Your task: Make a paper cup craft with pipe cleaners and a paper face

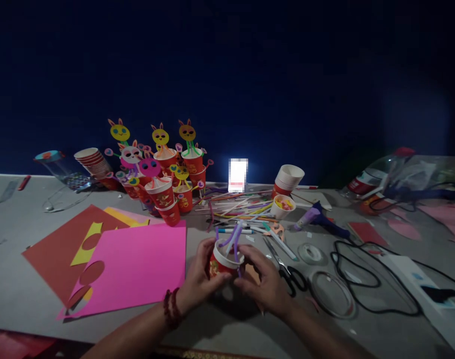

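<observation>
A red paper cup point(220, 263) with a white rim is held up between both hands over the table's near middle. Purple and pale fuzzy pipe cleaners point(234, 239) stick out of its mouth, and a purple end shows low on its right side. My left hand point(203, 271) wraps round the cup's left side, thumb across the front. On the right, my right hand point(260, 276) curls its fingers against the rim and side. Just beyond lie black-handled scissors point(293, 279), markers point(237, 231) and a heap of loose pipe cleaners point(238, 207).
Finished cup figures with rabbit faces point(160, 137) stand at back left. Pink paper point(145, 264) lies left. Stacked cups point(287, 179), a cup of paper pieces point(283, 205), a purple glue stick point(306, 218), tape rolls point(312, 253), a black cable point(377, 311) and a power strip point(410, 279) are right.
</observation>
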`<move>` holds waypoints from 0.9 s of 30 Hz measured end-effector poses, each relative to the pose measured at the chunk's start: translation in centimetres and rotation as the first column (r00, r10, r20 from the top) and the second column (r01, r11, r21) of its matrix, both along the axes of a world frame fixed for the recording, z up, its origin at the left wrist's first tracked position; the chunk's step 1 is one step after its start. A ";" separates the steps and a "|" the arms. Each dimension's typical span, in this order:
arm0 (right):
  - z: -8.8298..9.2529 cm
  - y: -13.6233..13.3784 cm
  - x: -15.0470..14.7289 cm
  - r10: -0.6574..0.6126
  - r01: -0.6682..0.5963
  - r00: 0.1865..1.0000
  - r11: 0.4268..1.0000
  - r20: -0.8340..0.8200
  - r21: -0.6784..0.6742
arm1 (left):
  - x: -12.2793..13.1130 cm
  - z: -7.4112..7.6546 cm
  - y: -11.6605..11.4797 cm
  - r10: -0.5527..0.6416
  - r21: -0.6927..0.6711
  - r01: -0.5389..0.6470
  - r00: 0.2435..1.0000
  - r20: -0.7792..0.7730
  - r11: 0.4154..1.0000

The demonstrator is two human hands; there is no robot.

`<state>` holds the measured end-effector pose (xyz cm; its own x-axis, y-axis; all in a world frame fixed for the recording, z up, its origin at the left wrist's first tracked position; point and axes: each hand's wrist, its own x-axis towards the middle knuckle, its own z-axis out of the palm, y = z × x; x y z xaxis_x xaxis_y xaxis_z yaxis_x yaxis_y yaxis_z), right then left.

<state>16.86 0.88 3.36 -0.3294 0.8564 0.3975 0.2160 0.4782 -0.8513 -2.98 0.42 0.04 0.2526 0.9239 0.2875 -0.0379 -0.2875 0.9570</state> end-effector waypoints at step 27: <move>0.0 -0.1 0.4 -0.035 0.019 0.999 0.942 0.041 0.334 | -0.1 1.2 0.0 -0.069 -0.144 0.098 0.979 0.194 0.985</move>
